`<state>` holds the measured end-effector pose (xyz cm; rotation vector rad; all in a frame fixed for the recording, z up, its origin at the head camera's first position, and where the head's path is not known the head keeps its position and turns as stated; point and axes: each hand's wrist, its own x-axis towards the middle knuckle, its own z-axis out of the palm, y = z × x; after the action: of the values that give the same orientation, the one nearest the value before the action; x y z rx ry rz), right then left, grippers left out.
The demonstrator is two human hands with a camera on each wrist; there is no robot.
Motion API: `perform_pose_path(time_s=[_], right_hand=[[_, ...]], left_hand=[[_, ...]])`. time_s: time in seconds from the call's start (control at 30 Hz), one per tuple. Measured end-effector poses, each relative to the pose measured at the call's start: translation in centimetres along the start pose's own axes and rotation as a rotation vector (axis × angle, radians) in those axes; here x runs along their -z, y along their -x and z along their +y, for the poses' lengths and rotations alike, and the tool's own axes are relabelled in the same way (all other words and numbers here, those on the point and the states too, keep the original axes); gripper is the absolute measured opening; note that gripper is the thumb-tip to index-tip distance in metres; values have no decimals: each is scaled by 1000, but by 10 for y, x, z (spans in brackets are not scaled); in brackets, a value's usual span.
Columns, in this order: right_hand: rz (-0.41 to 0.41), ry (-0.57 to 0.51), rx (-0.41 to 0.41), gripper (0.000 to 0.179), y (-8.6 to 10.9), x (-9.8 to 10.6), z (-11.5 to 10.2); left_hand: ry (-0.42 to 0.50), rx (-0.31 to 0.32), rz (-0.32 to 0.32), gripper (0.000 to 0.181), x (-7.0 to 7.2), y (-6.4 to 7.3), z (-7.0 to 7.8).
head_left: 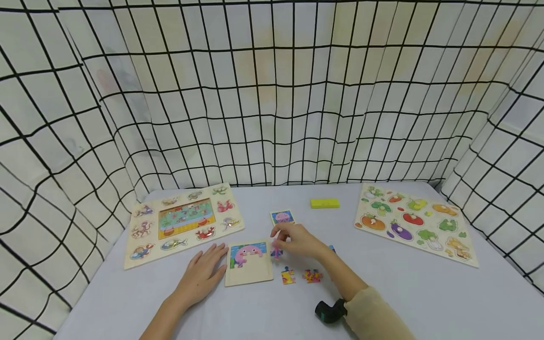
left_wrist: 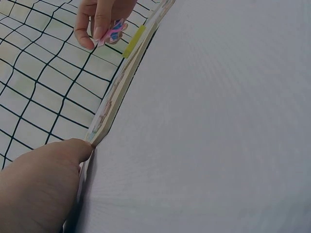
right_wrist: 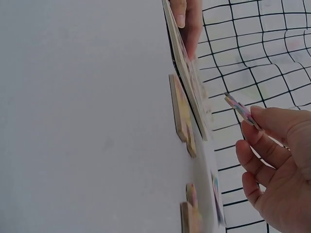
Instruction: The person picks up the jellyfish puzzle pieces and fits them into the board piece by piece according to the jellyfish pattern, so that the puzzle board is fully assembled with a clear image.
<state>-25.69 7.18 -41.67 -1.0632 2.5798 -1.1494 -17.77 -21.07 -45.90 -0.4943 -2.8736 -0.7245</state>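
A small wooden jigsaw tray lies in front of me, with a pink sea-animal picture partly filled in at its top. My left hand rests flat beside it, fingers stretched out, the thumb at its left edge. Between thumb and forefinger, my right hand pinches a pink and blue jigsaw piece, lifted above the table just right of the tray. Two loose yellow and pink pieces, one left and one right, lie below that hand. Another blue piece is mostly hidden behind the right forearm.
A small pink octopus picture lies beyond the right hand, and a yellow block farther back. A sea-animal board is at left, a vegetable board at right. Black netting over white cloth encloses the table's back and sides.
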Motion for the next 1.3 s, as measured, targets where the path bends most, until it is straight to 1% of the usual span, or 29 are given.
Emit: perform_pose_path(time_s=[0.17,0.47,0.6,0.77,0.87,1.13,1.3], right_hand=[[-19,-20,16,14,-6,-7,-4],[-48,-16,55,11,-17,-19,-10],[-65,-34,45,11,-21,-25,-14],[-80,-74,7,13,-25,-31,-18],[-82,-79,-12,11,-28,-35,-17],[-76,-69,-4,9,-35,-46,-13],[-58,-36,2,8,-37,-50,-15]], left_hand=[[4,-2,-5,48,1,1,1],[-4,-5,-9,48,1,0,1],[-3,-8,-4,47,1,0,1],[0,-19,4,47,1,0,1],[-8,-22,5,47,0,-1,0],[-4,-23,10,46,0,-1,-1],[-12,-31,27,46,-1,0,-2]])
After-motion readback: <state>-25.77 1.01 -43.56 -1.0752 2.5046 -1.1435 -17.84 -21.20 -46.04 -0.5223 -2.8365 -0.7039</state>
